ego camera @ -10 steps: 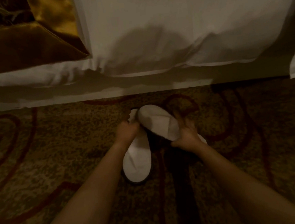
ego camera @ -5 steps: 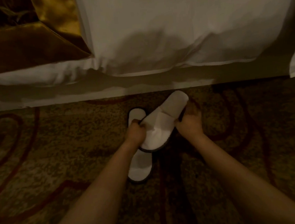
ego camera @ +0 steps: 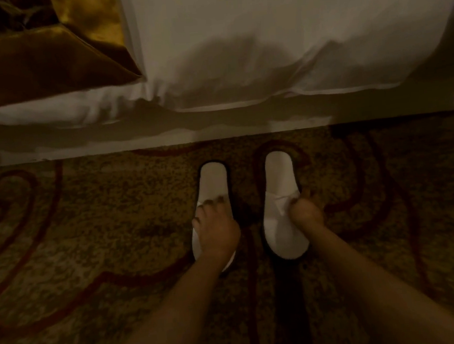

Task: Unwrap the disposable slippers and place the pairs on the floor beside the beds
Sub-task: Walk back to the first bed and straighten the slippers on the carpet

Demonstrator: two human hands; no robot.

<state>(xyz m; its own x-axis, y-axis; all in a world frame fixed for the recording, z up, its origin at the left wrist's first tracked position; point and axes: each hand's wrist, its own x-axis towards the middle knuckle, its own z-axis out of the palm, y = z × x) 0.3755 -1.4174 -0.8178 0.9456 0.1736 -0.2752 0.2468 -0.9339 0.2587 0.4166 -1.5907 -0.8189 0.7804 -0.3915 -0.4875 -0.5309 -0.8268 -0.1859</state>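
Observation:
Two white disposable slippers lie flat and parallel on the patterned carpet, a small gap between them, just in front of the bed. My left hand (ego camera: 217, 233) covers the vamp of the left slipper (ego camera: 213, 181), thumb on its left edge and fingers across the top. My right hand (ego camera: 306, 214) grips the right edge of the vamp of the right slipper (ego camera: 280, 178). Both open heel ends point toward the bed. No wrapper is in sight.
The bed's white duvet (ego camera: 237, 47) hangs over the bed base (ego camera: 135, 141) straight ahead. A gold-brown throw (ego camera: 32, 60) lies on the bed at upper left. Brown carpet (ego camera: 102, 237) with dark red swirls spreads to both sides.
The right slipper, held tilted across the left one before, now lies flat on the carpet to its right. Both hands have moved apart, one on each slipper.

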